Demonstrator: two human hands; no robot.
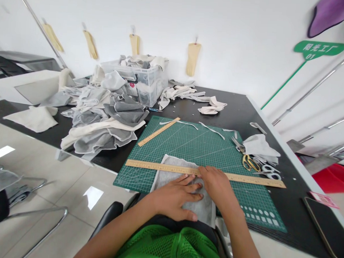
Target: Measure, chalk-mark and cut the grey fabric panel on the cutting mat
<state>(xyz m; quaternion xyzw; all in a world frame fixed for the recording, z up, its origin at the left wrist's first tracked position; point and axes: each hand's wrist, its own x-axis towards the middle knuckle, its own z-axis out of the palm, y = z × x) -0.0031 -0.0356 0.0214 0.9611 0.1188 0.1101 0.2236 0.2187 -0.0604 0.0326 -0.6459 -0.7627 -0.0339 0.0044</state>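
The left hand [178, 197] lies flat, grip wide, on grey fabric [166, 178] overhanging the near edge of a green cutting mat [216, 153]. The right hand [217, 184] rests on a long wooden ruler [170, 167] crossing that fabric; whether its grip pinches cannot be told. Beyond are gold-handled scissors [247, 159], a shorter ruler [159, 131] and, farther along the black worktop [236, 103], a clear plastic box [154, 84].

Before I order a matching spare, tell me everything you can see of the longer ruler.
The longer ruler is a straight, pale strip, apparently wooden, with fine markings. It lies crosswise over the grey cloth and green cutting mat, its right end jutting beyond the mat. The right hand rests on it; the left hand reaches its near edge, contact unclear.
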